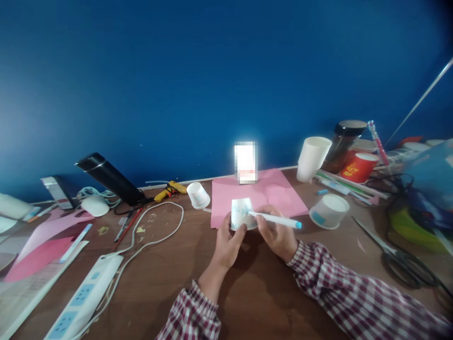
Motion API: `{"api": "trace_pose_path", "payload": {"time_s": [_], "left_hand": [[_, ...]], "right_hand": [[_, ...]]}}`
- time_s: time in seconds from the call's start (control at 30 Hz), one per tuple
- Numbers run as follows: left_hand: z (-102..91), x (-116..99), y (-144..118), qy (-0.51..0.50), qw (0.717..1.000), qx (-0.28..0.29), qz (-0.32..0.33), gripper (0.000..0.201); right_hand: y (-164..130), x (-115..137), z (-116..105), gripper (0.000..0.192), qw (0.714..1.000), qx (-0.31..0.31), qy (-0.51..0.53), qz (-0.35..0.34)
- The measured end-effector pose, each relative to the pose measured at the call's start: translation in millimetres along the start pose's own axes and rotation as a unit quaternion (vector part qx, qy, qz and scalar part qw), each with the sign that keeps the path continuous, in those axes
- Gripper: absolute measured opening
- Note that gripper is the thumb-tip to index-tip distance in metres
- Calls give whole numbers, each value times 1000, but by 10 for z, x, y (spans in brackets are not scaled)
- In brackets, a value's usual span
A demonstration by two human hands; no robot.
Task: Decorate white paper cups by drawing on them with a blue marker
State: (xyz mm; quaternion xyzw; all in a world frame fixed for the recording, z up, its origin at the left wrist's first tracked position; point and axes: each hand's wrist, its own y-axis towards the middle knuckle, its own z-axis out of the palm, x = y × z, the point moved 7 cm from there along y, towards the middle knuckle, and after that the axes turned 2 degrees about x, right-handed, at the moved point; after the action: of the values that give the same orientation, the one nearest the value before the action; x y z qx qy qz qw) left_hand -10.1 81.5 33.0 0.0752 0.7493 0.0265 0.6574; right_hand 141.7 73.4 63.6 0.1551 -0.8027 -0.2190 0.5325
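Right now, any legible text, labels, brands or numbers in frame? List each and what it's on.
None can be read.
Red cup: yellow print, too blurred to read.
White card standing behind the pink sheet: pixelated, unreadable.
Paper cup held by the left hand: blue marks, no letters to make out.
Pen in the right hand: no visible print.

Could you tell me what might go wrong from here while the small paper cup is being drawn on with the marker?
The left hand pinches the small paper cup by its thin wall, so it may dent or twist under the marker in the right hand. Ink could stray onto the pink paper just behind. The right sleeve may brush the upturned cup or the scissors nearby.
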Motion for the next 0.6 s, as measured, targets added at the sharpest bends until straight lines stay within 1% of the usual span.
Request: {"api": "trace_pose_path", "payload": {"time_s": [0.07,0.13,0.23,0.33,0.47,0.6], "left_hand": [[-2,13,4,-24,1000,-2,-3,40],[-6,22,7,-48,999,-7,-7,40],[-6,17,6,-66,998,-10,-5,40],[2,9,-1,-77,997,-5,-2,41],[2,11,-10,-95,995,-11,-3,43],[3,21,-3,-131,991,-30,0,49]], "right_hand": [[-1,-16,-36,12,998,-35,53,10],[3,-23,-70,13,995,-65,76,10],[22,-22,-74,17,995,-73,74,-2],[39,-35,-47,20,997,-61,45,-12],[39,-67,28,29,999,-18,-25,-14],[21,-78,98,34,999,19,-36,-14]]}}
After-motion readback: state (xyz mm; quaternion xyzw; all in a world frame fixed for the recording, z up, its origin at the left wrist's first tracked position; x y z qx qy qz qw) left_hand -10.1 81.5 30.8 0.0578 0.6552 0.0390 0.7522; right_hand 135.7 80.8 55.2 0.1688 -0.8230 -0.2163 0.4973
